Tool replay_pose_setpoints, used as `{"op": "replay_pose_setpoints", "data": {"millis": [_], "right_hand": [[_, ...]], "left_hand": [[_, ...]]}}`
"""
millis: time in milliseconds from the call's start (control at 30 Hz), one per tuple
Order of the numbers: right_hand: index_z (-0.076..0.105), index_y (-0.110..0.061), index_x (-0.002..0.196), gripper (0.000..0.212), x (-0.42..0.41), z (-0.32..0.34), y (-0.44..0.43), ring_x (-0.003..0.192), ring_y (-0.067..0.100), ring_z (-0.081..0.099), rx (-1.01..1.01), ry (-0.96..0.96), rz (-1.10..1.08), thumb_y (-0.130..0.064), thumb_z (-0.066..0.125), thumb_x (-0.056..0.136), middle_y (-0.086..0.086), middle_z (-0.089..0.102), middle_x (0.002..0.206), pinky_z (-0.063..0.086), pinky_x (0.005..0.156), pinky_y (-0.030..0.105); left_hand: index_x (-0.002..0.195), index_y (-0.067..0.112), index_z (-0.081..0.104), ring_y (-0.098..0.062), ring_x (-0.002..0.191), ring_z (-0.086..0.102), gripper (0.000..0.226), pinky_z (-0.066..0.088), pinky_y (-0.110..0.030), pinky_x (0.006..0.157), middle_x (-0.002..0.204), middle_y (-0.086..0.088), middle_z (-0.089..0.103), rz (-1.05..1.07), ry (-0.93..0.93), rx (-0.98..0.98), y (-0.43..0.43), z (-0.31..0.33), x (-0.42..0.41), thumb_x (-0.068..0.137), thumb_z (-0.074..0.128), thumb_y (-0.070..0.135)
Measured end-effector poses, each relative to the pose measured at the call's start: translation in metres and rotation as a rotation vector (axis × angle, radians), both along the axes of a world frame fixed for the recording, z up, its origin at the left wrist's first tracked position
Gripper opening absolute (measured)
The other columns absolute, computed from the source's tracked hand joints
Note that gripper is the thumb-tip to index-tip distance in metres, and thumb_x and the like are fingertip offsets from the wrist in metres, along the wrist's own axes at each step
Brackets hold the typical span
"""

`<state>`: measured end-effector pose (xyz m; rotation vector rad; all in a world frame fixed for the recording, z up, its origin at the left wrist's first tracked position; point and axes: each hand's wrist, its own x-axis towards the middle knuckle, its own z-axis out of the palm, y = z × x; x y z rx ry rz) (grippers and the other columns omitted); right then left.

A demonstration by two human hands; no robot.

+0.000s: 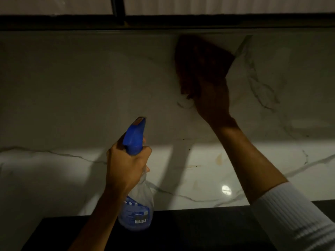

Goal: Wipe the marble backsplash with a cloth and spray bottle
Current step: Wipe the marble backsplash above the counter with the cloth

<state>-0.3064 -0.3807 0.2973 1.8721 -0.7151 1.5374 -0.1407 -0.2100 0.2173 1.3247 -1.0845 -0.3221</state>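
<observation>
The white marble backsplash [108, 78] with grey veins fills the view in dim light. My right hand [212, 100] presses a dark cloth [199, 57] against it high up, just under the dark ledge. The fingers blur into the cloth in the shadow. Lower and to the left, my left hand [126, 165] grips the neck of a clear spray bottle [136, 211]. Its blue trigger head [135, 136] points up at the wall.
A dark ledge or window frame [163, 22] runs along the top of the backsplash. The marble counter [199, 174] below shows yellowish stains and a light reflection. A black surface [181, 230] lies along the near edge.
</observation>
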Motion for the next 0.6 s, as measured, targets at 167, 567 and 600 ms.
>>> {"op": "replay_pose_setpoints", "data": {"millis": [167, 567, 600], "right_hand": [[0.049, -0.006, 0.137, 0.05, 0.001, -0.009, -0.002, 0.135, 0.041, 0.035, 0.021, 0.01, 0.034, 0.0, 0.06, 0.089, 0.021, 0.046, 0.143, 0.036, 0.107, 0.056], [0.048, -0.01, 0.139, 0.038, -0.026, -0.08, 0.003, 0.138, 0.033, 0.034, -0.039, 0.405, -0.037, -0.015, 0.037, 0.103, 0.013, 0.045, 0.145, 0.031, 0.113, 0.05], [0.05, -0.009, 0.138, 0.037, -0.03, -0.067, 0.0, 0.138, 0.034, 0.034, -0.027, 0.295, -0.035, -0.017, 0.038, 0.103, 0.014, 0.046, 0.144, 0.033, 0.112, 0.051]], "left_hand": [[0.077, 0.004, 0.059, -0.031, 0.046, 0.062, 0.008, 0.056, -0.036, 0.049, 0.064, -0.02, 0.062, -0.002, -0.067, 0.057, -0.001, -0.008, 0.0, 0.076, 0.067, 0.002], [0.083, 0.015, 0.06, -0.029, 0.049, 0.062, 0.017, 0.056, -0.029, 0.048, 0.063, -0.014, 0.061, -0.019, -0.05, 0.069, -0.01, -0.021, -0.015, 0.076, 0.067, 0.001], [0.082, 0.011, 0.06, -0.031, 0.05, 0.062, 0.013, 0.055, -0.025, 0.046, 0.064, -0.017, 0.061, -0.022, -0.068, 0.058, -0.012, -0.018, -0.016, 0.076, 0.067, 0.001]]}}
